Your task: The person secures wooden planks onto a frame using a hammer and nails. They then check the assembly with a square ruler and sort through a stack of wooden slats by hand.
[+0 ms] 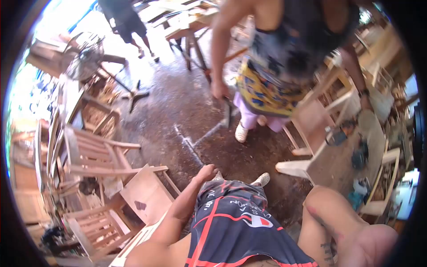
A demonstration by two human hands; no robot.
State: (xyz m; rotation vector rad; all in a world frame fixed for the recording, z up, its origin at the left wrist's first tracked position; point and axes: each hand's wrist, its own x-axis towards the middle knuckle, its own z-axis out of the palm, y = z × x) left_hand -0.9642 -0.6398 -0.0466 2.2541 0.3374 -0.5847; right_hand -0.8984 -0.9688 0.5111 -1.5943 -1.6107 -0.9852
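My left hand [207,172] hangs in front of my left thigh, above one of my light shoes. Its fingers are curled closed, and whatever they might hold is hidden. Nearest to it on the left is a light wooden panel [147,193] with dark marks, leaning among wooden chairs. My right arm [331,213] is bent at the elbow, with its forearm folded back toward me; the right hand is out of the frame. Ahead of me a person [289,58] in a patterned sleeveless top stands close, holding a dark tool [228,115] low in one hand.
Slatted wooden chairs [95,149] crowd the left side, below a pedestal fan [82,62]. At right, a wooden surface [331,164] carries dark tools [340,133]. A workbench [191,29] and another person [124,20] are farther back on the stained floor [164,111].
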